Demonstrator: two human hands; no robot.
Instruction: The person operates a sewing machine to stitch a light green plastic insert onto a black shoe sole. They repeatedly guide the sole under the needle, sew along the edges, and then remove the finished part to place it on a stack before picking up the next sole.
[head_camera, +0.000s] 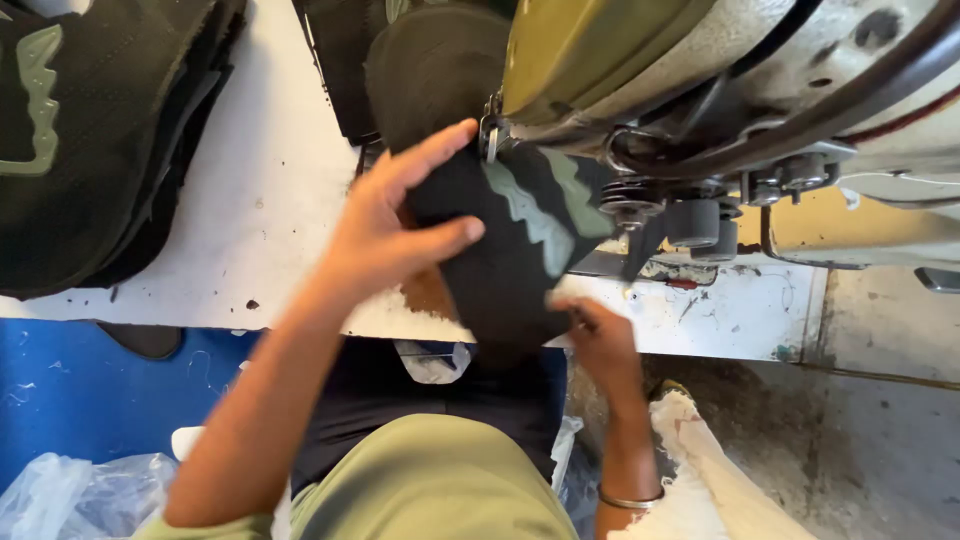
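A: What looms beyond the fingers?
B: The olive-and-cream metal sewing machine (740, 90), its head just past the fingertips. The white worktable (260, 190) lies bare left of them.
A: And the piece?
B: The dark fabric panel with pale green wavy trim (510, 240) overhangs the table edge. The left hand (385, 225) pinches its upper edge; the right hand (595, 335) grips its lower corner.
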